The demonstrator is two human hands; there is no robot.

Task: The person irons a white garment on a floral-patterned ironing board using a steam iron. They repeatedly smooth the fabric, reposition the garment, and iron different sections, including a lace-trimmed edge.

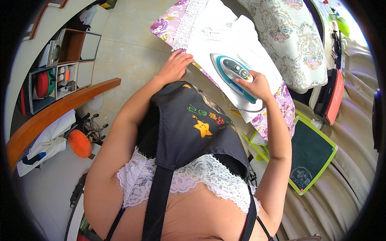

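Note:
My right hand (256, 85) is closed around the handle of a teal and white steam iron (230, 67). The iron stands on a white garment (217, 33), with its pointed end toward the far left. A grey cord (248, 111) runs from its rear. Under the garment lies an ironing board (285, 104) with a purple floral cover. White lace trim (187, 24) borders the cloth near the board's far left end. My left hand (177, 64) rests at the board's near edge by the lace, fingers slightly spread; I see nothing gripped in it.
A floral-covered padded seat (289, 45) stands beyond the board. To the right, a green-framed chalkboard (313, 153) leans before beige curtains (349, 144). On the left are a wooden rail (63, 110), cube shelves (71, 48) and an orange cushion-like disc (79, 143).

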